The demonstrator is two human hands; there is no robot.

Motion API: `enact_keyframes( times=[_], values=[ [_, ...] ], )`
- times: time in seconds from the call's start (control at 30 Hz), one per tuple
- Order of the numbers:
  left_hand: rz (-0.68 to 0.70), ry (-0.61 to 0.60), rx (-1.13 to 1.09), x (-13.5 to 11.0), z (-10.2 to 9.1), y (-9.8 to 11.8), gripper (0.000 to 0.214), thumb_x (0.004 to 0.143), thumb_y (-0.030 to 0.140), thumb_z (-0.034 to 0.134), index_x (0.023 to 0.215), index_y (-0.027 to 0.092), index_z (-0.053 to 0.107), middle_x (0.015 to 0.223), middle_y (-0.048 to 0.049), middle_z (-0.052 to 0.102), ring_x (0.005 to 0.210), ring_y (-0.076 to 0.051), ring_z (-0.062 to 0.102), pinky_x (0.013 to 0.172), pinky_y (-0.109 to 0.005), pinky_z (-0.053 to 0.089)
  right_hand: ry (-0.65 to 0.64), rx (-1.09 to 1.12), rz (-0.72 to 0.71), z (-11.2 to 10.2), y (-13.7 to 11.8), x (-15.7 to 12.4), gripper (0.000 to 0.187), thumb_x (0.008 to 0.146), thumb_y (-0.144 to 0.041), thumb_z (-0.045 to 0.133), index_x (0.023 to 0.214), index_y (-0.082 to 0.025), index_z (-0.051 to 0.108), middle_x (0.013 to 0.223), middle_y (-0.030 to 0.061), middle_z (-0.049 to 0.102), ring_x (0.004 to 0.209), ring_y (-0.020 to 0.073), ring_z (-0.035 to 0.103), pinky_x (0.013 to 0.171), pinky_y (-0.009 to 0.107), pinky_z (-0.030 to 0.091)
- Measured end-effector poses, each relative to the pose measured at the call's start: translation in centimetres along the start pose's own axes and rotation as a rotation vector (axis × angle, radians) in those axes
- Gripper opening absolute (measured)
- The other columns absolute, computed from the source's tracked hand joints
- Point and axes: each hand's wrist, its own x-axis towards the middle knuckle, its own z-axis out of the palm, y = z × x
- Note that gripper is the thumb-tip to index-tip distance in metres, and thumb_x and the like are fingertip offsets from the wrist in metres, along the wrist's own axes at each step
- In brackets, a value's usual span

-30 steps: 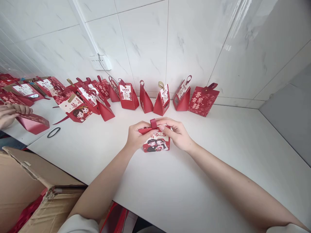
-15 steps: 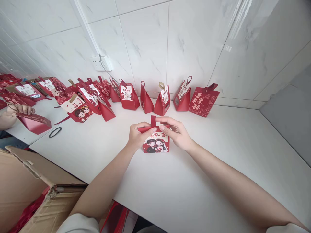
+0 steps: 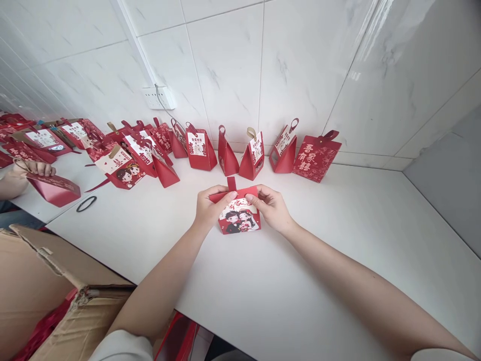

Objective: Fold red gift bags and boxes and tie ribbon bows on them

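A red and white gift box (image 3: 240, 220) with a cartoon bridal couple on its front stands on the table before me. Its top edge is pinched on the left by my left hand (image 3: 212, 206), thumb in front and fingers behind. My right hand (image 3: 272, 208) grips the top on the other side in the same way. Between the hands a dark red ribbon strap (image 3: 231, 184) sticks up from the top, close to my left thumb. The fingers behind the box are mostly hidden.
Several finished-looking red gift boxes (image 3: 202, 150) line the tiled wall, more crowding the left. A co-worker's hand (image 3: 32, 170) holds another red box (image 3: 56, 190) at far left. A black ring (image 3: 86, 203) lies nearby. An open cardboard carton (image 3: 75, 271) stands at the front left.
My right fingers have left the ribbon strap and moved down to the box's top edge. The strap now stands straighter and slightly farther left. My left hand keeps its grip.
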Motion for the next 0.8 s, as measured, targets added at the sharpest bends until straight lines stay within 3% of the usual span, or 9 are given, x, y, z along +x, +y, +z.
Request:
enact_keyframes(
  times=[0.1,0.3,0.5,0.67,0.8],
  values=[
    [0.016,0.009,0.053,0.0,-0.3,0.1,0.02,0.071,0.036,0.073,0.07,0.016,0.07,0.067,-0.0029,0.066,0.062,-0.015,0.061,0.056,-0.024,0.048,0.023,-0.033,-0.004,0.1,-0.1,-0.1,0.022,0.083,-0.041,0.064,0.088,-0.02,0.064,0.084,0.001,0.065,0.078,0.0148,0.059,0.072,0.028,0.049],
    [0.185,0.124,0.196,-0.2,0.1,0.1,0.025,0.075,0.033,0.069,0.057,0.016,0.062,0.062,-0.002,0.062,0.061,-0.014,0.058,0.06,-0.026,0.046,0.021,-0.08,-0.026,0.5,0.0,-0.4,0.023,0.083,-0.043,0.064,0.083,-0.02,0.063,0.078,0.0002,0.063,0.075,0.015,0.058,0.072,0.028,0.049],
    [0.144,0.143,0.163,-0.3,0.5,-0.1,0.028,0.075,0.033,0.069,0.054,0.016,0.06,0.058,-0.0013,0.061,0.058,-0.013,0.056,0.057,-0.026,0.044,0.024,-0.064,-0.031,0.6,0.2,-0.4,0.021,0.083,-0.041,0.065,0.081,-0.02,0.063,0.078,0.0001,0.063,0.075,0.0154,0.059,0.072,0.028,0.048],
    [-0.003,0.112,0.033,0.1,0.5,-0.9,0.031,0.075,0.045,0.068,0.067,0.016,0.067,0.061,-0.0019,0.063,0.059,-0.014,0.059,0.055,-0.024,0.045,0.049,-0.098,-0.037,0.4,0.4,-0.4,0.022,0.085,-0.042,0.061,0.086,-0.02,0.065,0.08,0.0008,0.066,0.077,0.0161,0.06,0.075,0.029,0.049],
    [0.031,0.095,-0.092,0.9,0.0,-2.0,0.04,0.086,0.054,0.05,0.09,0.018,0.067,0.082,-0.0044,0.069,0.074,-0.016,0.064,0.067,-0.026,0.049,0.109,-0.116,-0.04,-0.1,0.5,-0.1,0.031,0.091,-0.043,0.052,0.109,-0.022,0.064,0.108,0.004,0.067,0.099,0.019,0.061,0.089,0.032,0.048]
  ],
)
